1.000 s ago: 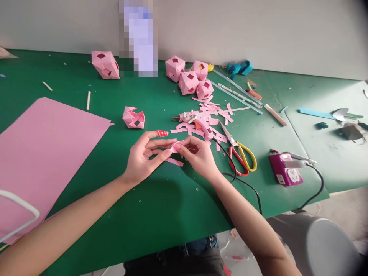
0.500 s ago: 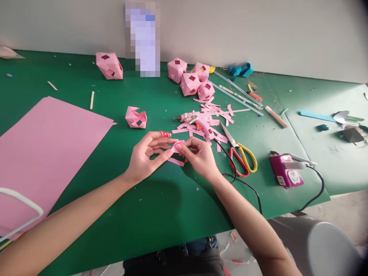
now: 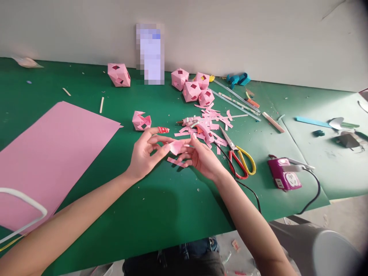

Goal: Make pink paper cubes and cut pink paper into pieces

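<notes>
The green worktop (image 3: 161, 214) is stretching out before you, and broad pink sheets (image 3: 63, 149) are covering its left side. Your left hand (image 3: 145, 153) and right hand (image 3: 204, 159) are facing each other over the middle. To the right, scissors (image 3: 234, 147) with red and yellow handles are lying beside a pink glue gun (image 3: 204, 131), which is resting among paper scraps (image 3: 214, 115). Four faceted pink shapes (image 3: 191, 92) are sitting clustered behind those, while a smaller-looking open-topped pink shape (image 3: 140, 121) is standing just beyond your left hand. The small pink paper piece (image 3: 176, 147) is hanging above the worktop between your hands: your left grip is pinching it between thumb and fingers, and your right grip is spreading, thumb lifted; whether its fingertips are touching the piece you cannot tell. Just below, a narrow pink strip (image 3: 175, 162) is lying.
</notes>
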Demonstrator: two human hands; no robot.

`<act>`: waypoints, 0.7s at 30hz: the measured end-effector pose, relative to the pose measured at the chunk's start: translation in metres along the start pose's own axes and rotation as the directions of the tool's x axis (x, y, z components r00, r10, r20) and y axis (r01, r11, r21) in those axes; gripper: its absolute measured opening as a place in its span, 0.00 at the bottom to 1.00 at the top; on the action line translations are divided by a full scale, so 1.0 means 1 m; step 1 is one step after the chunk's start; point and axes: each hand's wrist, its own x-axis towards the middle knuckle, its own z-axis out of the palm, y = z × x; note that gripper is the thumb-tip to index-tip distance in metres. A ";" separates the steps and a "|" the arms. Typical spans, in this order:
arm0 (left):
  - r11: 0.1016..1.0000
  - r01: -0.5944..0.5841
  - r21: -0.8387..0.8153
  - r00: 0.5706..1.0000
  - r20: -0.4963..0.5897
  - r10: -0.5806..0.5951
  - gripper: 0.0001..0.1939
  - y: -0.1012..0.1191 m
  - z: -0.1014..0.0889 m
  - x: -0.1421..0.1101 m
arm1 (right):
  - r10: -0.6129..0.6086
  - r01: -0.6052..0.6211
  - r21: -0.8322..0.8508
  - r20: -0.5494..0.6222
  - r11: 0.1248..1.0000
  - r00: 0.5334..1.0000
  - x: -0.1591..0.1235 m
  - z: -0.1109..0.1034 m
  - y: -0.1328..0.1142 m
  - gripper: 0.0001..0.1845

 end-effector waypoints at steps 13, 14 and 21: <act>0.885 -0.335 0.325 0.940 0.046 0.339 0.16 0.000 -0.008 0.002 | 0.132 -0.157 0.186 0.139 0.970 0.981 -0.004 -0.006 -0.005 0.23; 0.876 -0.334 0.348 0.938 0.030 0.346 0.16 0.001 -0.011 0.003 | 0.136 -0.161 0.188 0.141 0.969 0.981 -0.004 -0.005 -0.005 0.23; 0.660 -0.337 0.672 0.872 -0.042 0.487 0.17 -0.010 -0.061 0.029 | 0.146 -0.162 0.138 0.119 0.977 0.982 -0.003 0.000 0.000 0.21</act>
